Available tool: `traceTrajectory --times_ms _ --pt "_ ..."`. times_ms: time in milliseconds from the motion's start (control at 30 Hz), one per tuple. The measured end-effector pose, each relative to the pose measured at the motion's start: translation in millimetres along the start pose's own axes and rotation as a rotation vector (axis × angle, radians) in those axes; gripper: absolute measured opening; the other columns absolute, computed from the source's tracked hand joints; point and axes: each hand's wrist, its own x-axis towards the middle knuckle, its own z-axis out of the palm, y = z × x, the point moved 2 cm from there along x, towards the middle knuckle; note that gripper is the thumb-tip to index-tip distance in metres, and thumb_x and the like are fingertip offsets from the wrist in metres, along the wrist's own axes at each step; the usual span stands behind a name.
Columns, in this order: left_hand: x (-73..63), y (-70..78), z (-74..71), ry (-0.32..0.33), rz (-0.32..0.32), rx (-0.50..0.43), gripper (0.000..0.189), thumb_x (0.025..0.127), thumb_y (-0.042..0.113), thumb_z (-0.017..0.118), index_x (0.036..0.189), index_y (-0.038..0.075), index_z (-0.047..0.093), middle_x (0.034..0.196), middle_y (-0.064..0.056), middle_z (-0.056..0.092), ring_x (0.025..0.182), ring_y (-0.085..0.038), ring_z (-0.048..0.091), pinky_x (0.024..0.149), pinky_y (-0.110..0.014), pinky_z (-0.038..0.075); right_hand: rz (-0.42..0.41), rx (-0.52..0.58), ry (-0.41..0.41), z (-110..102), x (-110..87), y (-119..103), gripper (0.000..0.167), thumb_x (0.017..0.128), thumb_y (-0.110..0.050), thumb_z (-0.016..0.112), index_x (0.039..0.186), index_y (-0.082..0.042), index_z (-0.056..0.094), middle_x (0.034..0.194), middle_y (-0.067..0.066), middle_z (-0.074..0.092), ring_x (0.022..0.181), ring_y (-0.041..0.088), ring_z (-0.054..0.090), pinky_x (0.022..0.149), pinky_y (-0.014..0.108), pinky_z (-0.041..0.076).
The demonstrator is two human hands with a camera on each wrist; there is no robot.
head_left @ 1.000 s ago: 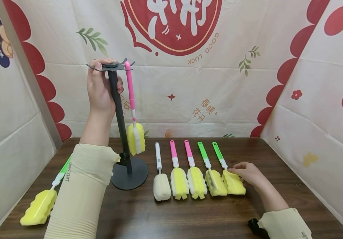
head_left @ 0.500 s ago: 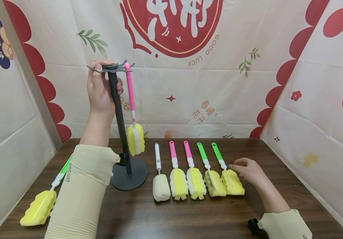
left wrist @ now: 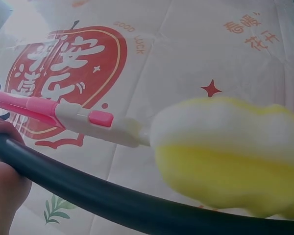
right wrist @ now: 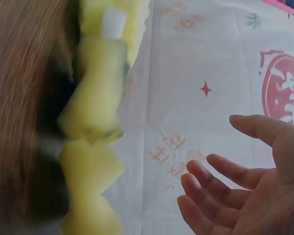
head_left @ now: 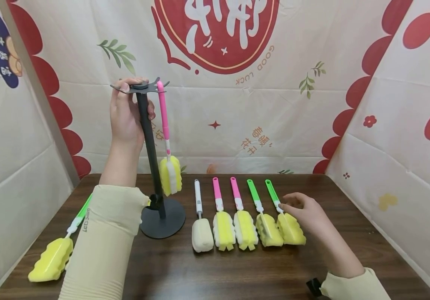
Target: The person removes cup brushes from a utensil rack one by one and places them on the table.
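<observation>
My left hand (head_left: pixel 125 121) grips the upper pole of a black stand (head_left: pixel 148 141), thumb against its hooked top plate. From one hook hangs a pink-handled sponge bottle brush (head_left: pixel 164 116). Its yellow and white sponge (left wrist: pixel 225 156) hangs beside the pole in the left wrist view. Over the right end of a brush row, my right hand (head_left: pixel 308 210) hovers close to the outermost green-handled brush (head_left: pixel 291 228). In the right wrist view the right hand (right wrist: pixel 235 191) has spread fingers and holds nothing. Whether a fingertip touches that brush cannot be told.
Left of it in the row lie another green-handled brush (head_left: pixel 270 230), two pink-handled brushes (head_left: pixel 224 230) (head_left: pixel 246 230) and a white one (head_left: pixel 202 235). A green-handled brush (head_left: pixel 51 258) lies at the table's left. Printed cloth (head_left: pixel 215 104) hangs behind the table (head_left: pixel 218 275).
My right hand has risen slightly from the outermost green-handled brush and shifted a little toward its handle, with the fingers coming away from the sponge. The left hand stays on the stand.
</observation>
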Motion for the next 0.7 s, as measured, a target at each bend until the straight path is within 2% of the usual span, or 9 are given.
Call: traceTrajectory --times_ms 167,333,467,700 --pt "-1.8 1.7 -0.8 0.01 -0.026 -0.007 0.022 0.103 0.016 0.042 0.099 0.007 0.061 0.118 -0.016 0.054 0.051 -0.022 0.045 0.051 -0.025 0.042 -0.037 -0.006 0.009 3 -6.2 -9 0.053 0.091 -0.042 0.065 0.127 -0.004 0.057 0.11 0.013 0.059 0.089 0.027 0.054 0.064 0.036 0.047" --pt "-7.9 6.0 0.4 0.048 -0.064 0.034 0.023 0.102 0.018 0.044 0.102 0.007 0.065 0.129 -0.015 0.056 0.056 -0.023 0.054 0.057 -0.027 0.047 -0.094 -0.081 0.014 5 -8.6 -15 0.053 0.09 -0.041 0.067 0.126 -0.002 0.058 0.108 0.011 0.061 0.093 0.025 0.056 0.07 0.036 0.048" --pt "-12.8 9.9 2.6 0.071 -0.099 0.067 0.025 0.103 0.02 0.046 0.106 0.009 0.068 0.136 -0.011 0.054 0.064 -0.024 0.062 0.063 -0.03 0.05 -0.122 -0.093 0.002 5 -9.2 -20 0.05 0.09 -0.038 0.068 0.124 -0.002 0.059 0.105 0.009 0.063 0.095 0.025 0.058 0.075 0.04 0.049" --pt "-18.6 15.7 10.0 0.166 -0.138 0.072 0.023 0.101 0.021 0.052 0.116 0.013 0.068 0.136 -0.002 0.056 0.071 -0.022 0.067 0.073 -0.031 0.052 -0.154 -0.105 -0.008 7 -10.0 -32 0.052 0.088 -0.04 0.07 0.124 -0.003 0.06 0.103 0.008 0.062 0.095 0.025 0.059 0.075 0.04 0.05"
